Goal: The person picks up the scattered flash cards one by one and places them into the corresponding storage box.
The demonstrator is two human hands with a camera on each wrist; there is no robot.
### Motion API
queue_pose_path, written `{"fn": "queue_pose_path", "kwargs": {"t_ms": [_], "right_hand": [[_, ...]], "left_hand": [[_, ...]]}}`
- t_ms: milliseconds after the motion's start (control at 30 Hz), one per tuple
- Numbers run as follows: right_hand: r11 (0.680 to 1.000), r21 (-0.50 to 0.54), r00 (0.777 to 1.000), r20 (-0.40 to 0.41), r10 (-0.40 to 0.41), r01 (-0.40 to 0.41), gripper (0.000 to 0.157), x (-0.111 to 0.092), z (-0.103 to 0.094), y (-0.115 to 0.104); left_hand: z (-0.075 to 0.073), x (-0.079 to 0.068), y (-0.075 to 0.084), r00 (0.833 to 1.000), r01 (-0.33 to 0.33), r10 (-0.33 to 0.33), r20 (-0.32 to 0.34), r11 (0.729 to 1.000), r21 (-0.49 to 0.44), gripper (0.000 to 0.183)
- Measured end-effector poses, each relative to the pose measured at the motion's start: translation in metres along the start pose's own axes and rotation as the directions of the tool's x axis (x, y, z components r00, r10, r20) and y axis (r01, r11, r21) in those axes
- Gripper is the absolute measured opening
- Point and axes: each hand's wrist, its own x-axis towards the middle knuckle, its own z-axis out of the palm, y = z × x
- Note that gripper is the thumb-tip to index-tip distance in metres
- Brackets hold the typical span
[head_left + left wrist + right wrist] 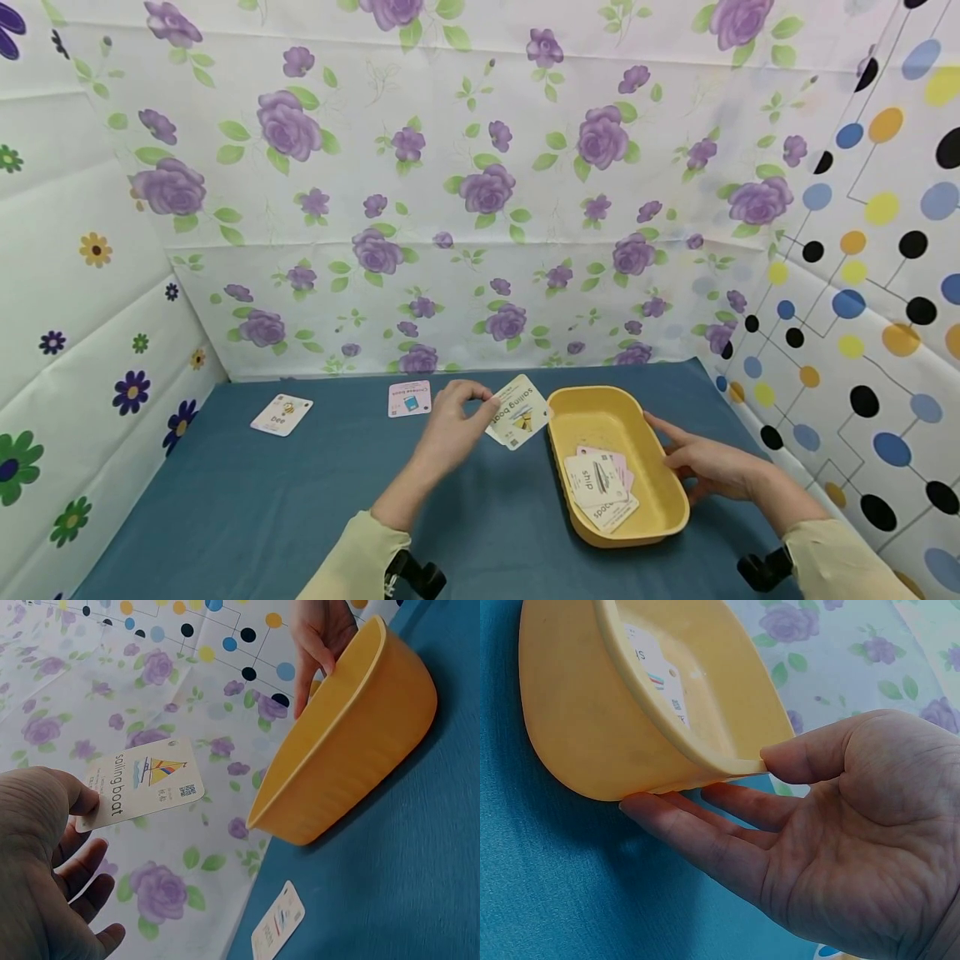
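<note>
My left hand (450, 429) pinches a "sailing boat" picture card (519, 410) by its edge, above the table just left of the yellow plastic bin (654, 492). In the left wrist view the card (146, 780) shows a sailboat drawing, and another card (278, 922) lies on the table below. My right hand (716, 467) grips the bin's right side, thumb at the rim and fingers against the outer wall, as the right wrist view shows. Inside the bin lie several cards, a "ship" card (592, 477) on top.
A "bee" card (281, 415) lies at the table's far left. A pink-edged card with a blue book (409, 399) lies near the back edge. Patterned cloth walls (487, 192) stand behind and on both sides of the blue tabletop (247, 508).
</note>
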Motion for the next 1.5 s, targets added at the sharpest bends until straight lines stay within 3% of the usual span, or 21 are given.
{"fn": "queue_pose_path", "kwargs": {"t_ms": [700, 1500], "right_hand": [[1.000, 0.006, 1.000, 0.005, -0.002, 0.002, 0.090, 0.000, 0.001, 0.001], [1.000, 0.002, 1.000, 0.000, -0.003, 0.003, 0.089, 0.001, -0.001, 0.002]], "left_hand": [[0.023, 0.004, 0.009, 1.000, -0.014, 0.015, 0.028, 0.999, -0.041, 0.018], [0.044, 0.010, 0.015, 0.997, -0.039, 0.041, 0.072, 0.999, -0.024, 0.020]]}}
